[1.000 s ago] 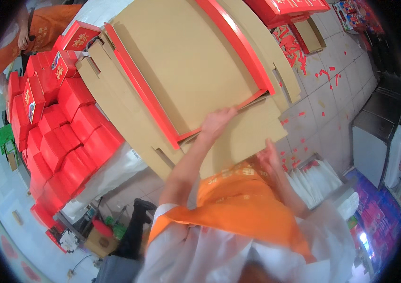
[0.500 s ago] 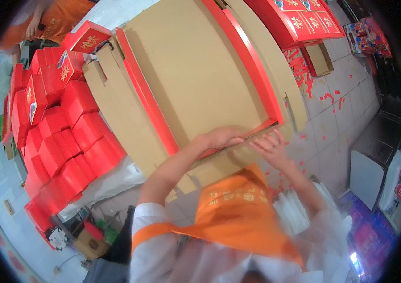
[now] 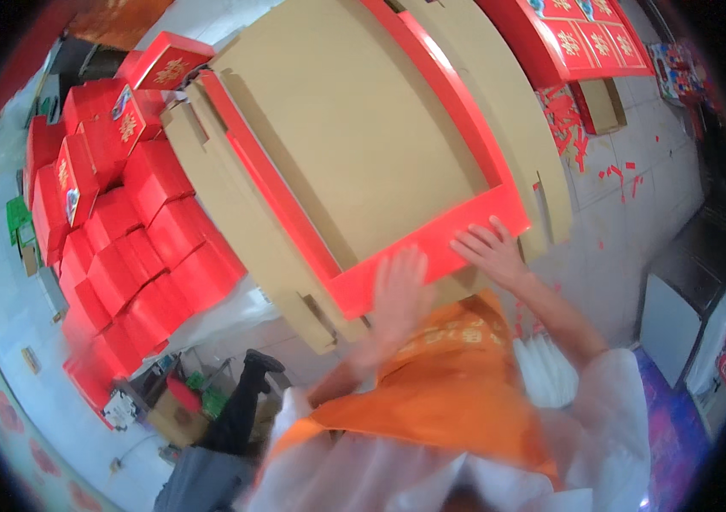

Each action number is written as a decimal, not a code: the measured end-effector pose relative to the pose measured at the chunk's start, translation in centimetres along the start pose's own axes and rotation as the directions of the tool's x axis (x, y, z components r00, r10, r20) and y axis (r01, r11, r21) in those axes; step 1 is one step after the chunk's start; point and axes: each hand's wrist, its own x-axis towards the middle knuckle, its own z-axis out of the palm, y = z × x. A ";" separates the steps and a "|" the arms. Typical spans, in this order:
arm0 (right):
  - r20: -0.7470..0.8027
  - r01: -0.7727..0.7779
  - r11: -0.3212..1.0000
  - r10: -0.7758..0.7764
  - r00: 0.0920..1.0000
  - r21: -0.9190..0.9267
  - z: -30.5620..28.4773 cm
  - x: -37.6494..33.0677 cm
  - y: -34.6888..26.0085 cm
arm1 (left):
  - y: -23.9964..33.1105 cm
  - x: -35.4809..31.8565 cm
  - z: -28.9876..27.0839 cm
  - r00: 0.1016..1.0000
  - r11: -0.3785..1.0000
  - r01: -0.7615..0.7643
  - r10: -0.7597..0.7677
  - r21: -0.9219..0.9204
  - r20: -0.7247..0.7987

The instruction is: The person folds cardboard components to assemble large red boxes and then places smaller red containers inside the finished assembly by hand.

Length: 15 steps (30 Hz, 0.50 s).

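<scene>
A large flat cardboard box piece [image 3: 363, 145] lies in front of me, brown inside, with folded red edges along its left, right and near sides. The near red edge strip [image 3: 448, 241] lies folded down toward me. My right hand [image 3: 491, 253] rests on the right part of that strip, fingers stretched and spread. Over its left part is my left hand [image 3: 401, 290], somewhat smeared by motion, with fingers stretched out and nothing in them. Whether the left palm touches the strip I cannot tell.
Red boxes [image 3: 137, 247] are piled at the left. More red printed boxes [image 3: 580, 43] stand at the far right above an open brown box [image 3: 602, 107]. Red scraps [image 3: 563, 119] litter the tiled floor. A dark-clothed leg [image 3: 243, 401] shows at the lower left.
The near edge has turned over, so its red face now shows. My left hand has gone from gripping it to lying stretched out, nearer to me. The right hand has flattened on the strip.
</scene>
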 end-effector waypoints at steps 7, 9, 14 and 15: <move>0.034 0.019 1.000 -0.018 0.999 -0.011 0.0 0.7 0.0 | -2.9 -3.9 6.3 0.988 0.909 0.129 -0.082 0.397 -0.133; 0.065 -0.037 0.999 0.036 0.997 0.013 0.5 1.0 0.4 | -4.0 -3.6 6.8 0.992 0.950 0.129 -0.119 0.285 -0.053; 0.233 0.088 0.993 -0.104 0.967 0.077 -0.2 2.5 2.2 | -5.0 -3.7 5.1 0.989 0.988 0.104 -0.116 0.113 0.097; 0.260 0.100 0.991 -0.121 0.958 0.090 -0.7 3.1 2.4 | -5.1 -3.3 4.4 0.991 0.991 0.096 -0.104 0.089 0.087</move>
